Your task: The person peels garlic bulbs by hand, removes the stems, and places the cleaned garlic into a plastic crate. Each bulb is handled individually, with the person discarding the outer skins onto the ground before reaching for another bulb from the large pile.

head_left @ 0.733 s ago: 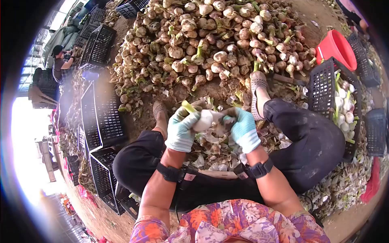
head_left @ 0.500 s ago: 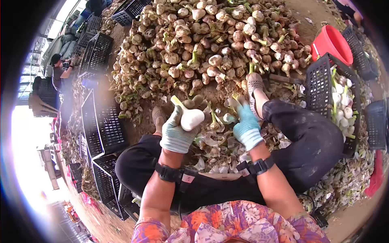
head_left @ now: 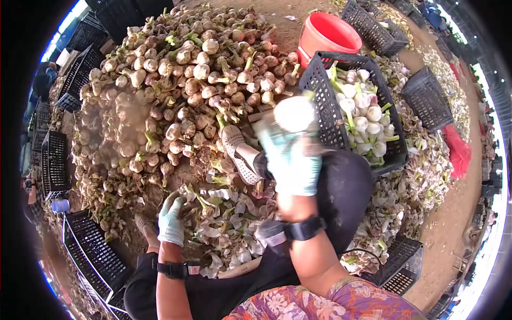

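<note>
White garlic fills the right hand (blurred), the left hand loosely open.

We see rough, papery, matt skins on the heaped bulbs, while the trimmed bulbs look smooth, with a faint sheen. Our right hand's bulb is too blurred to judge its finish. The gloves on our left hand and right hand look like ribbed knit cloth. We see smooth, slightly glossy plastic on the bucket, duller perforated plastic on the crate, matt cloth trousers, a soft cloth floral top and rough, dusty ground.
</note>
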`<state>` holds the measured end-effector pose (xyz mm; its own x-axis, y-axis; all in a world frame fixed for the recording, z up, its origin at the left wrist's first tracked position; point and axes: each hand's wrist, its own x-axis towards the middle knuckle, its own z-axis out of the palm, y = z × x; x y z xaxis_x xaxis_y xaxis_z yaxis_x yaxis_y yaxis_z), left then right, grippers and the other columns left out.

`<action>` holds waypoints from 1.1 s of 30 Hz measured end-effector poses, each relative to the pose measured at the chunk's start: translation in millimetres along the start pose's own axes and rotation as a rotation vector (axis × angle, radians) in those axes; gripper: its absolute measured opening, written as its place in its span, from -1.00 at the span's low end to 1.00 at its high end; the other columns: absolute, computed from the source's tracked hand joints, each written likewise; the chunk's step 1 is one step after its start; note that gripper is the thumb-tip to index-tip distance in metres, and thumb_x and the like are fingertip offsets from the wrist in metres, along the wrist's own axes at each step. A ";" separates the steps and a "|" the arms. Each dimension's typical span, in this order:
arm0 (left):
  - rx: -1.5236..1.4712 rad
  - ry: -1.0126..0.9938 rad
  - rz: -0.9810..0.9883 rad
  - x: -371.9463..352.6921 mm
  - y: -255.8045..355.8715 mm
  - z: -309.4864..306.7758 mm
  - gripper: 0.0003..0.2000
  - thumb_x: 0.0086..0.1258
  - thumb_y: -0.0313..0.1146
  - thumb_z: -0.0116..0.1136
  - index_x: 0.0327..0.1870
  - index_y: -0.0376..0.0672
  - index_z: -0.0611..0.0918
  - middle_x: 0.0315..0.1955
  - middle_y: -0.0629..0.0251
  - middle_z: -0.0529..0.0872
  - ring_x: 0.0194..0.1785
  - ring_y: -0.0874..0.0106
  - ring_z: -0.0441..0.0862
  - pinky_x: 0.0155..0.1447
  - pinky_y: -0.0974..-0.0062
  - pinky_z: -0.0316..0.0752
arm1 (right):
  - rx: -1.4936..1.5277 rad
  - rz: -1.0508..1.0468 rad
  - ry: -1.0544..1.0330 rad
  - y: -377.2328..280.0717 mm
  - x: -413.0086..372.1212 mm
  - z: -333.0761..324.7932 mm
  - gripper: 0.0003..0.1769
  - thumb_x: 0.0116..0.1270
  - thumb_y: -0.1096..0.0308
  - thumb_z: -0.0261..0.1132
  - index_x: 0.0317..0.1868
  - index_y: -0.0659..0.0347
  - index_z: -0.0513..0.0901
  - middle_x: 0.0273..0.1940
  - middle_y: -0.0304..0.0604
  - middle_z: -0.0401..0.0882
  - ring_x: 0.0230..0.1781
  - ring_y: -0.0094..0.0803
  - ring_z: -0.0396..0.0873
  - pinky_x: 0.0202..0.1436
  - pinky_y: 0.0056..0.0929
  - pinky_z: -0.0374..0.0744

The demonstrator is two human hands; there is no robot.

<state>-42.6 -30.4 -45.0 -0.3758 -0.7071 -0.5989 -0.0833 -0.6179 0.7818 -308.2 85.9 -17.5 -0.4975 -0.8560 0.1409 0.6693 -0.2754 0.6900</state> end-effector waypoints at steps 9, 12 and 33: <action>0.717 0.202 0.195 83.6 -65.0 -55.3 -0.57 0.15 -0.35 0.14 0.06 -0.33 0.44 -0.12 0.18 0.58 -0.09 0.41 0.52 0.01 0.55 0.38 | -1.089 -0.241 0.313 3.9 -0.5 -52.1 -0.50 0.23 0.23 0.10 0.14 0.27 0.33 -0.03 0.00 0.46 -0.04 -0.14 0.47 0.14 -0.07 0.39; 1.020 0.296 0.178 115.8 -100.3 -68.3 -0.52 0.09 -0.19 0.15 0.05 -0.19 0.47 -0.05 0.02 0.53 0.01 0.15 0.49 0.11 0.37 0.36 | -1.486 -0.169 0.699 37.9 -2.1 -68.8 -0.61 0.15 0.35 0.21 -0.03 0.36 0.47 -0.25 -0.05 0.55 -0.36 -0.25 0.57 -0.20 -0.24 0.59; 1.317 0.064 -0.172 77.7 -131.5 -11.1 -0.55 -0.07 0.01 0.22 -0.26 -0.16 0.60 -0.38 0.02 0.64 -0.22 0.14 0.60 -0.12 0.32 0.48 | -1.764 0.092 0.912 40.0 -1.4 -117.2 -0.73 0.19 0.44 0.17 -0.10 0.37 0.51 -0.31 -0.13 0.58 -0.39 -0.41 0.56 -0.26 -0.45 0.57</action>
<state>-50.6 -7.9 -196.3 -0.2297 -0.6909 -0.6855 -0.9642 0.0655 0.2571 -216.0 24.8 -73.3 -0.4400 -0.6631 -0.6055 0.6637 0.2140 -0.7167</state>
